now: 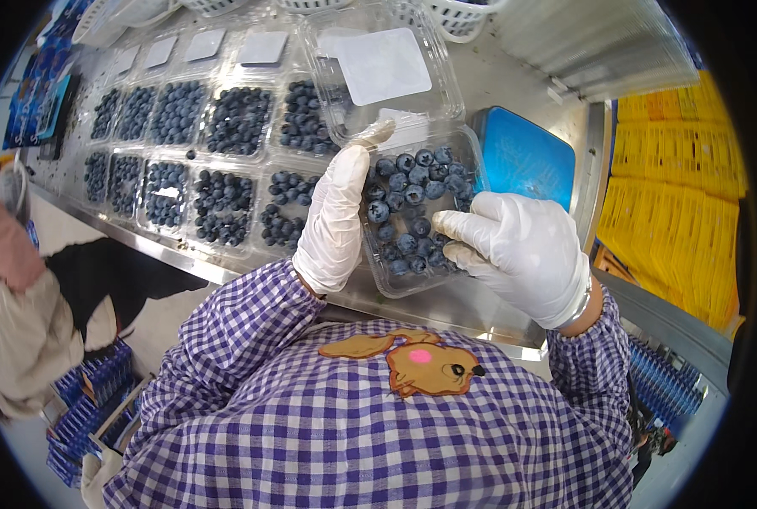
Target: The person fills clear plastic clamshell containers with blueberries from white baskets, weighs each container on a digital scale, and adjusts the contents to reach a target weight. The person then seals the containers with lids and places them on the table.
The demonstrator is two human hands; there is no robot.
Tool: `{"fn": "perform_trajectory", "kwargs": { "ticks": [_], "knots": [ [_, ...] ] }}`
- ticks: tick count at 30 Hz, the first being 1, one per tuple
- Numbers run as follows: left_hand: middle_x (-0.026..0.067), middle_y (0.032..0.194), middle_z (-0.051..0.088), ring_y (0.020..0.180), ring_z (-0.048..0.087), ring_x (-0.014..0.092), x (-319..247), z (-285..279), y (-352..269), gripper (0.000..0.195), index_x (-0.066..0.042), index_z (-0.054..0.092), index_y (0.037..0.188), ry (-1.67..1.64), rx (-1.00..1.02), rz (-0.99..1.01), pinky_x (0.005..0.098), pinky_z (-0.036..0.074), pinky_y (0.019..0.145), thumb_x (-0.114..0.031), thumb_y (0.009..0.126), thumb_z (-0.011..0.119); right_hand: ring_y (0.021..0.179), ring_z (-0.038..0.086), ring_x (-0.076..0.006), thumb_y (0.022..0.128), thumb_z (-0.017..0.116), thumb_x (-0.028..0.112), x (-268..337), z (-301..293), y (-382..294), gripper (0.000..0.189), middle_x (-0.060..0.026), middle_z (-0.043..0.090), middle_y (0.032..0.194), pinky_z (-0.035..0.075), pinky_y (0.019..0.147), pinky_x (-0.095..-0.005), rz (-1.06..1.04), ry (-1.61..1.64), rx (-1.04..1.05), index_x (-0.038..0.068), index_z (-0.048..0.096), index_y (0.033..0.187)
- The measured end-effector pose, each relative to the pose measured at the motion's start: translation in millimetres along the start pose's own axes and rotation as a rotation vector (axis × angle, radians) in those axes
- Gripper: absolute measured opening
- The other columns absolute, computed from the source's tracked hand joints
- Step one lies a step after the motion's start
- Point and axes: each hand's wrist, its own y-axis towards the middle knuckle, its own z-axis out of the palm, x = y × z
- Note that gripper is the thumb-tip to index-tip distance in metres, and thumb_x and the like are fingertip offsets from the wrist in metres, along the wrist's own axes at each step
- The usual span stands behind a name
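Observation:
My left hand [334, 219], in a white glove, grips the left side of a clear plastic clamshell punnet [394, 285], with the thumb near its hinge. Blueberries [415, 194] lie inside, with a bare gap near the middle. The punnet's lid [385, 67] stands open on the far side and bears a white label. My right hand [518, 254], also gloved in white, reaches over the punnet's right edge. Its fingertips are among the berries; whether they pinch one is hidden. Beside the punnet is a blue plastic surface [528, 156].
Two rows of open punnets [238, 121] with blueberries fill the metal table's left side. White plastic baskets [458, 19] line the back. Stacked yellow crates [671, 242] stand at right. Another person's sleeve [9, 248] shows at left. Blue printed cartons [92, 407] are below.

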Motion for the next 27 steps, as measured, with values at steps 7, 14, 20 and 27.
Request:
{"fn": "perform_trajectory", "kwargs": {
  "ticks": [7, 14, 20, 27],
  "knots": [
    [0.0115, 0.138, 0.056, 0.122, 0.056, 0.018, -21, -9, -5, 0.056, -0.002, 0.046, 0.144, -0.151, 0.022, 0.009, 0.0335, 0.044, 0.107, -0.044, 0.107, 0.039, 0.067, 0.065, -0.0233, 0.080, 0.072, 0.020, 2, -25, 19, 0.013, -0.0036, 0.059, 0.073, 0.050, 0.053, -0.0358, -0.001, 0.038, 0.002, 0.015, 0.072, 0.091],
    [0.0090, 0.140, 0.055, 0.130, 0.049, 0.017, -17, -26, -4, 0.054, -0.002, 0.051, 0.142, -0.015, -0.073, 0.098, 0.0335, 0.037, 0.112, -0.042, 0.108, 0.039, 0.068, 0.065, -0.0221, 0.074, 0.070, 0.016, 9, -16, 40, 0.023, -0.0033, 0.060, 0.074, 0.050, 0.052, -0.0356, -0.291, -0.153, 0.218, 0.016, 0.072, 0.097],
    [0.0099, 0.140, 0.055, 0.129, 0.049, 0.017, -31, -26, -3, 0.056, -0.001, 0.051, 0.141, -0.132, -0.057, -0.029, 0.0335, 0.035, 0.113, -0.044, 0.107, 0.042, 0.069, 0.066, -0.0195, 0.079, 0.065, 0.015, 3, -17, 56, 0.023, -0.0015, 0.062, 0.077, 0.052, 0.053, -0.0335, -0.464, -0.096, 0.310, 0.018, 0.071, 0.101],
    [0.0128, 0.138, 0.056, 0.128, 0.050, 0.020, -35, -35, -3, 0.058, 0.001, 0.052, 0.139, 0.122, -0.134, 0.127, 0.0331, 0.034, 0.112, -0.046, 0.106, 0.043, 0.072, 0.061, -0.0133, 0.082, 0.067, 0.014, -17, -26, 52, 0.025, -0.0056, 0.065, 0.094, 0.049, 0.059, -0.0261, 0.258, 1.140, 0.194, 0.005, 0.064, 0.106]
  ]
}}
